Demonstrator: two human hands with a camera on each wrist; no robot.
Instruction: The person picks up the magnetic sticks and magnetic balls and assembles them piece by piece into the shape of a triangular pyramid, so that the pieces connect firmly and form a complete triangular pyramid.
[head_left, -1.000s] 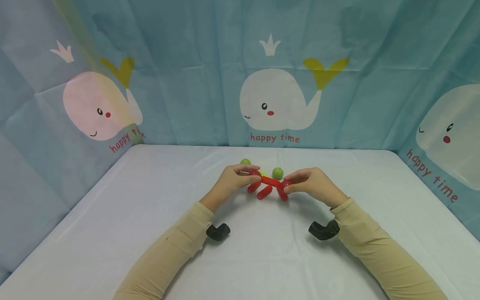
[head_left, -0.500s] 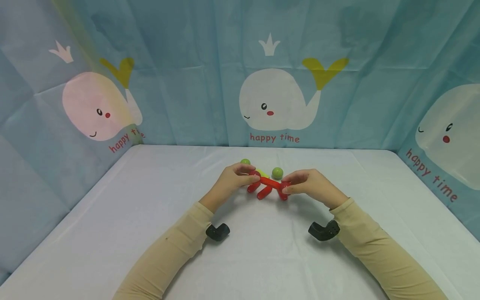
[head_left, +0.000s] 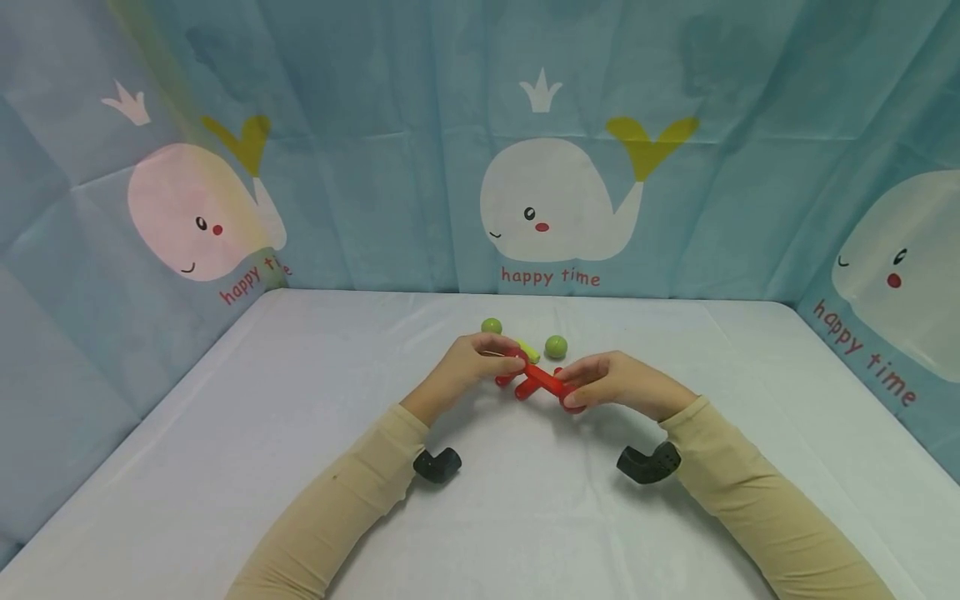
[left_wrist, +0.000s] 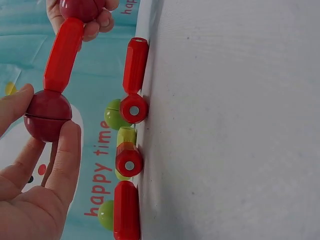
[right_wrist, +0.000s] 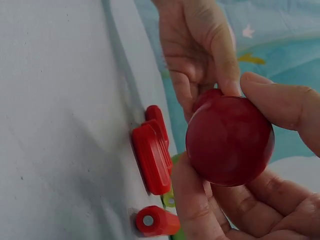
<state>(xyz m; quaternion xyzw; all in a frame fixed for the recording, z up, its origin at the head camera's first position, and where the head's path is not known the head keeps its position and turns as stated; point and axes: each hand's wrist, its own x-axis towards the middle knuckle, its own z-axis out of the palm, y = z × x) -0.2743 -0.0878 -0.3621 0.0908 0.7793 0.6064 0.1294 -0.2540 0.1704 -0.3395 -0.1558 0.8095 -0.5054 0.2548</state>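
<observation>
Between my hands a red magnetic rod (left_wrist: 64, 55) joins two dark red balls, held over the white table. My left hand (head_left: 472, 367) pinches one ball (left_wrist: 48, 117) between thumb and fingers, at the rod's left end. The other ball (right_wrist: 230, 141) is gripped by my right hand (head_left: 621, 383), thumb on one side and fingers on the other. In the head view the rod slants down toward the right hand. Several more red rods (right_wrist: 151, 159) lie on the table just under and behind the hands, partly hidden by them; magnet discs show on some ends.
Two green balls (head_left: 556, 347) and a yellow-green rod (head_left: 529, 351) lie behind the hands, toward the table's back edge. A blue whale-print curtain (head_left: 360, 208) walls the white table (head_left: 247, 417). Black angled pieces (head_left: 648, 463) sit at both sleeve cuffs.
My right hand has come slightly nearer with its ball, so the joined rod slants more steeply. My left hand has shifted slightly right, still gripping its ball.
</observation>
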